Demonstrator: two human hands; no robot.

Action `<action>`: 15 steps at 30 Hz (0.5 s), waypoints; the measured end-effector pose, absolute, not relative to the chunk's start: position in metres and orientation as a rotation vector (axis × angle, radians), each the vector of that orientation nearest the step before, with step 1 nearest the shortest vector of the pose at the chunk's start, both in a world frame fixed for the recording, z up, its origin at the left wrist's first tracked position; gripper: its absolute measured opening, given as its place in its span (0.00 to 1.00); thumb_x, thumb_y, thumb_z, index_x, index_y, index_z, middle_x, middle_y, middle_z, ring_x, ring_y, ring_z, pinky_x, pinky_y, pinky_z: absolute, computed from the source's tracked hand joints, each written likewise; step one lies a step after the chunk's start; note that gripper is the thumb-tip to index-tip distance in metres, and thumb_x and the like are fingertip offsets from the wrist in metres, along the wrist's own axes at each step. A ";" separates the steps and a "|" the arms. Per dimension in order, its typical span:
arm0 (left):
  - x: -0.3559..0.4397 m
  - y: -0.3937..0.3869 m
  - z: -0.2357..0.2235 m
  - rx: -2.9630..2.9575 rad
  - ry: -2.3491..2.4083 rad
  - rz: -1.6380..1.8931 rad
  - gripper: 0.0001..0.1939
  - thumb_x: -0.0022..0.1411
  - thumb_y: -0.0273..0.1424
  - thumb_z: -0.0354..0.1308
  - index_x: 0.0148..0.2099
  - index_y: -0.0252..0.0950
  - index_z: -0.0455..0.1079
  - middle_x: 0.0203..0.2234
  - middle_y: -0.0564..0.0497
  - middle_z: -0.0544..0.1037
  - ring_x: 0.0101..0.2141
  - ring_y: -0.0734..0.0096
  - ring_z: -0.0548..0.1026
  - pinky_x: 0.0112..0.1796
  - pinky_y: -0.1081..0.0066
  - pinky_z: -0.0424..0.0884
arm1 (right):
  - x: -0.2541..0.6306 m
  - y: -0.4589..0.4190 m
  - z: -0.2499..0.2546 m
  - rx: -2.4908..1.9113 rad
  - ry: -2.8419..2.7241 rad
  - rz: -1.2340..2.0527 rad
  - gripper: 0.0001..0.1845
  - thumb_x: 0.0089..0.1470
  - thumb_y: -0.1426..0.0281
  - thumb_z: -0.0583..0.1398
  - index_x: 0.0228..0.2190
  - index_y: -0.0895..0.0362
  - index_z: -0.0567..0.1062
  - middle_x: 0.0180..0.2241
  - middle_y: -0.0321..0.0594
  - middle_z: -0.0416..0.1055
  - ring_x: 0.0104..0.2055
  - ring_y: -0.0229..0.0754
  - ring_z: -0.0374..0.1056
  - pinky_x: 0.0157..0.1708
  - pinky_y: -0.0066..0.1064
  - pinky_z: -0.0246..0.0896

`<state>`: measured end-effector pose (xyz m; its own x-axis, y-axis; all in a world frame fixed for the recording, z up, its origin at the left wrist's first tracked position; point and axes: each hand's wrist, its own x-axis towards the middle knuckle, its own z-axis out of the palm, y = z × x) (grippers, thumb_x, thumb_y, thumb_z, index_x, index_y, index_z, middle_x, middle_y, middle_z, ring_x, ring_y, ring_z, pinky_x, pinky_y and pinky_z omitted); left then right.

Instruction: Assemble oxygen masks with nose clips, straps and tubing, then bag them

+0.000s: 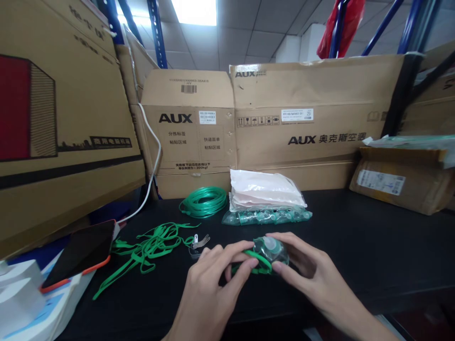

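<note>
A small clear plastic mask point(275, 248) with a pale round piece at its top lies between my two hands, low over the black table. My right hand point(316, 272) is closed around the mask's right side, thumb in front and fingers behind. A green elastic strap point(262, 260) runs along the mask's near left side. My left hand point(213, 289) pinches that strap between thumb and fingers. Part of the mask and strap is hidden behind the fingers. Left of my left hand lies a loose tangle of green straps point(152, 246), with a small metal clip-like piece point(201, 242) beside it.
Behind my hands are a coil of green tubing point(203, 201), a stack of white packets point(263, 189) and a bag of clear-green parts point(266, 217). A phone point(80, 248) and white plugs point(21, 293) sit at left. Cardboard boxes point(305, 94) wall the back of the table point(355, 241).
</note>
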<state>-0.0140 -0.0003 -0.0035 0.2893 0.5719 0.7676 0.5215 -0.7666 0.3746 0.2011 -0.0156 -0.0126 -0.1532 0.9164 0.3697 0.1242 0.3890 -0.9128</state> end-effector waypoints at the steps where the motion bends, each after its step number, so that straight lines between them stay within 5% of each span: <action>1: -0.014 0.000 -0.004 2.462 1.060 1.518 0.07 0.71 0.32 0.60 0.51 0.47 0.74 0.32 0.61 0.84 0.23 0.71 0.72 0.37 0.65 0.70 | 0.201 -0.016 -0.013 -0.945 -1.556 0.957 0.17 0.62 0.63 0.65 0.52 0.49 0.75 0.52 0.41 0.76 0.56 0.48 0.74 0.57 0.39 0.70; 9: -0.014 0.002 -0.005 2.509 1.037 1.383 0.04 0.69 0.30 0.62 0.40 0.45 0.78 0.26 0.60 0.81 0.23 0.70 0.72 0.37 0.64 0.69 | 0.201 -0.015 -0.012 -0.841 -1.428 1.093 0.13 0.61 0.63 0.66 0.47 0.48 0.74 0.50 0.39 0.78 0.52 0.42 0.76 0.54 0.33 0.72; 15: -0.015 0.003 -0.013 2.647 0.975 1.204 0.07 0.67 0.25 0.65 0.43 0.44 0.78 0.32 0.60 0.85 0.28 0.68 0.74 0.37 0.64 0.65 | 0.200 -0.013 -0.013 -0.837 -1.413 1.130 0.17 0.56 0.66 0.70 0.47 0.48 0.76 0.46 0.36 0.79 0.50 0.41 0.77 0.51 0.30 0.72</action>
<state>-0.0150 0.0028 -0.0131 0.4902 0.5772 0.6531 0.5186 -0.7954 0.3136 0.2000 -0.0135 -0.0126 -0.1613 0.9367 0.3108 -0.0971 0.2983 -0.9495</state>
